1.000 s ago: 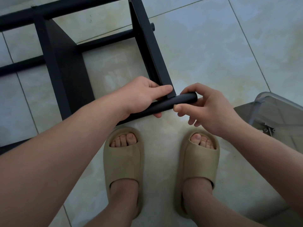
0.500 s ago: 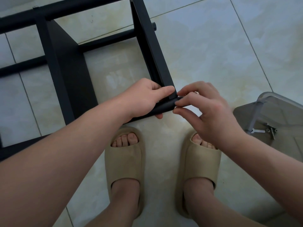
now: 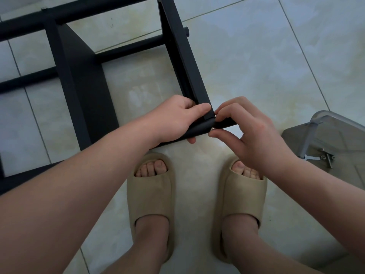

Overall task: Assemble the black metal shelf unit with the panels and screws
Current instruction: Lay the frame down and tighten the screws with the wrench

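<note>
The black metal shelf unit (image 3: 83, 91) lies on its side on the tiled floor, with a flat panel (image 3: 183, 56) running toward me. My left hand (image 3: 177, 117) grips the near round black tube (image 3: 199, 128) where the panel's end meets it. My right hand (image 3: 248, 131) pinches something small and metallic, seemingly a screw (image 3: 213, 128), against the tube beside that joint; most of it is hidden by my fingertips.
A clear plastic box (image 3: 325, 147) stands on the floor at the right, with a small wrench (image 3: 311, 158) and loose screws (image 3: 328, 158) in it. My feet in beige slippers (image 3: 151, 194) stand just below the tube. More black tubes of the frame cross the floor at the upper left.
My right hand has shifted from gripping the tube's free end to pinching at the joint beside my left thumb. My left hand has held its grip on the tube.
</note>
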{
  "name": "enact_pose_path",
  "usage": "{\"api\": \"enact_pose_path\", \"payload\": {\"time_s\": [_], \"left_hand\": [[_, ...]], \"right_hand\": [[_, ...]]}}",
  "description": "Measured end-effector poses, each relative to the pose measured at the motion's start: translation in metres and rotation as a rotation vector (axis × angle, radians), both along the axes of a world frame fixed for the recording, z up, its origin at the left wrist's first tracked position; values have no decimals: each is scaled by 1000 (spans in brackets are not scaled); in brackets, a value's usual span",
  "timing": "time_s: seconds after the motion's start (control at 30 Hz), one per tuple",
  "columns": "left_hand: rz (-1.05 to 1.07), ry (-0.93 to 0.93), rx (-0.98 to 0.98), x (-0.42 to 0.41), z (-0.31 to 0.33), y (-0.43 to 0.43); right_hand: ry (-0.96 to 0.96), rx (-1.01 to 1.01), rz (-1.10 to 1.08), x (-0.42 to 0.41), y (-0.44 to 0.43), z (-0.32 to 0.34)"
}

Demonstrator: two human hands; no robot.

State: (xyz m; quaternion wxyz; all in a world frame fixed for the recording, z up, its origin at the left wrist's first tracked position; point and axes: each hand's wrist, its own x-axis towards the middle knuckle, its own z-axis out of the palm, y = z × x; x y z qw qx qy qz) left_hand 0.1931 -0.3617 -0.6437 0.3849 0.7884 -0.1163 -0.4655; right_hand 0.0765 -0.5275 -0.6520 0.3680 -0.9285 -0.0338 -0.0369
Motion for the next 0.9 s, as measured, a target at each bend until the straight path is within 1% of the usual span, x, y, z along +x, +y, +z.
{"api": "enact_pose_path", "payload": {"time_s": [0.1,0.2,0.33,0.47,0.57,0.67,0.9], "left_hand": [[16,-16,-15,-1,-2,1],[40,-12,-48,-1,-1,1],[91,0,-93,-1,1,2],[98,9,-90,-1,1,3],[107,26,-90,0,3,3],[100,-3,-53,3,4,2],[87,26,-35,4,7,2]], "right_hand": [[52,-1,-40,3,-1,1],[105,48,-76,8,-2,3],[149,95,-69,12,-6,6],[182,138,-47,12,-11,7],[183,168,-113,8,-4,6],[188,186,-176,7,2,6],[232,203,-234,7,5,7]]}}
